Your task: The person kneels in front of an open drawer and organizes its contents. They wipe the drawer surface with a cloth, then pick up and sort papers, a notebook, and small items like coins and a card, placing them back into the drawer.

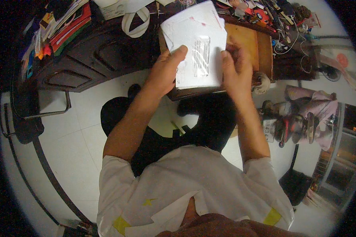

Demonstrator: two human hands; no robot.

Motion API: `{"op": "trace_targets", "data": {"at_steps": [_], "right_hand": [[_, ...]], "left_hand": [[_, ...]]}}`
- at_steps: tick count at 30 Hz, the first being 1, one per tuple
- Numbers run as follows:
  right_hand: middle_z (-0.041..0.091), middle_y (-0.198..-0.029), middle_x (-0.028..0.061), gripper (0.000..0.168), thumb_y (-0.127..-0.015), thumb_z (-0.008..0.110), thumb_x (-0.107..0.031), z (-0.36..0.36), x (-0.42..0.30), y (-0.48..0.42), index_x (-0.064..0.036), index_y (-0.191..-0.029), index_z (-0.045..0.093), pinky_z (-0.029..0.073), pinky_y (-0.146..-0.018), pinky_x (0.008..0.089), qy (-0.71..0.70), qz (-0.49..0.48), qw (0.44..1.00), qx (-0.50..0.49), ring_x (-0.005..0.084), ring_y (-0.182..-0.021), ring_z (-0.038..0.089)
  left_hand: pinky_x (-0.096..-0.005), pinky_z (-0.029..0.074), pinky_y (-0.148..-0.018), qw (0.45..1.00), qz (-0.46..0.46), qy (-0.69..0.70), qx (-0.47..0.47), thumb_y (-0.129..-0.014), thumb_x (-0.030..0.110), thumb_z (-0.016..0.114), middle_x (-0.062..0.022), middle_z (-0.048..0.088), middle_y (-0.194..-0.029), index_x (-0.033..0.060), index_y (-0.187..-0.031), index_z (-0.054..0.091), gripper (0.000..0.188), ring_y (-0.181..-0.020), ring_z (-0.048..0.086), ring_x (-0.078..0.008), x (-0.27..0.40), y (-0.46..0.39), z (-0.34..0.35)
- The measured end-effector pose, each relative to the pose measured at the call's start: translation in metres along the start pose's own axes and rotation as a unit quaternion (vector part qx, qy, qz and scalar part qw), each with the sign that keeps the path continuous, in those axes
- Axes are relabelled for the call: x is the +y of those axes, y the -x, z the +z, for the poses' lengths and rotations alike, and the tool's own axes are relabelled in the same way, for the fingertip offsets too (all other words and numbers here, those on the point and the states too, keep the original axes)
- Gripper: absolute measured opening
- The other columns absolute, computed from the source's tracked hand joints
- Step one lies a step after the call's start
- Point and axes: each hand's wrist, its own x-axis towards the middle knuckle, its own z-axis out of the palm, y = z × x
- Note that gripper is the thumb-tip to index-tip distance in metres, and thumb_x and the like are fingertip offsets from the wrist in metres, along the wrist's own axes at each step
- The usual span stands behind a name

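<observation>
A stack of white envelopes (185,35), the top one with a clear window and some print, is held above an open wooden drawer (262,53). My left hand (169,71) grips its left edge, thumb on top. At the right edge is my right hand (237,68), thumb against the paper and fingers blurred; how firmly it grips is unclear. Part of the drawer is hidden behind the envelopes.
The dark wooden desk (101,63) carries red and green folders (72,28) at left, a white strap loop (136,22), and pens, cables and small items at right. A cloth bundle (261,83) hangs at the drawer's corner. A black metal chair (28,118) stands left.
</observation>
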Motion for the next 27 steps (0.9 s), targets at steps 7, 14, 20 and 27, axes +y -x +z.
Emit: {"op": "trace_targets", "data": {"at_steps": [7,14,20,27], "right_hand": [[0.063,-0.1,0.0076,0.022,-0.095,0.054,-0.013,-0.038,0.004,-0.011,-0.001,-0.112,0.06,0.048,-0.075,0.0271,0.064,-0.045,0.996,-0.052,0.013,-0.085,0.058],[0.062,-0.103,0.0068,0.022,-0.096,0.053,-0.015,-0.055,0.036,0.032,-0.001,-0.111,0.06,0.045,-0.083,0.0255,-0.035,0.173,0.982,-0.07,0.0122,-0.095,0.055],[0.061,-0.109,0.0079,0.033,-0.093,0.06,-0.021,-0.062,0.045,0.048,-0.002,-0.119,0.056,0.045,-0.087,0.0277,-0.192,0.306,0.932,0.017,0.0147,-0.1,0.054],[0.066,-0.103,0.0089,0.031,-0.09,0.061,-0.018,-0.042,0.087,0.045,0.001,-0.114,0.061,0.051,-0.073,0.0306,-0.26,0.369,0.892,-0.013,0.0163,-0.085,0.062]], "left_hand": [[-0.0291,0.051,-0.078,0.959,-0.119,-0.225,-0.126,-0.096,0.02,0.052,-0.007,0.065,-0.103,-0.001,-0.123,0.054,0.034,-0.086,0.062,-0.0137,-0.012,0.016,0.007],[-0.0308,0.05,-0.079,0.934,-0.063,-0.318,-0.153,-0.096,0.022,0.052,-0.0074,0.065,-0.102,-0.0033,-0.122,0.054,0.036,-0.087,0.061,-0.0134,-0.065,0.003,-0.003],[-0.034,0.052,-0.083,0.984,-0.044,-0.172,-0.013,-0.096,0.027,0.053,-0.0117,0.066,-0.105,-0.0023,-0.12,0.055,0.038,-0.092,0.064,-0.0194,-0.074,-0.01,0.005],[-0.0374,0.046,-0.088,0.922,0.007,-0.388,-0.002,-0.097,0.03,0.049,-0.0159,0.063,-0.107,-0.004,-0.12,0.051,0.042,-0.098,0.061,-0.0258,-0.093,-0.033,0.007]]}}
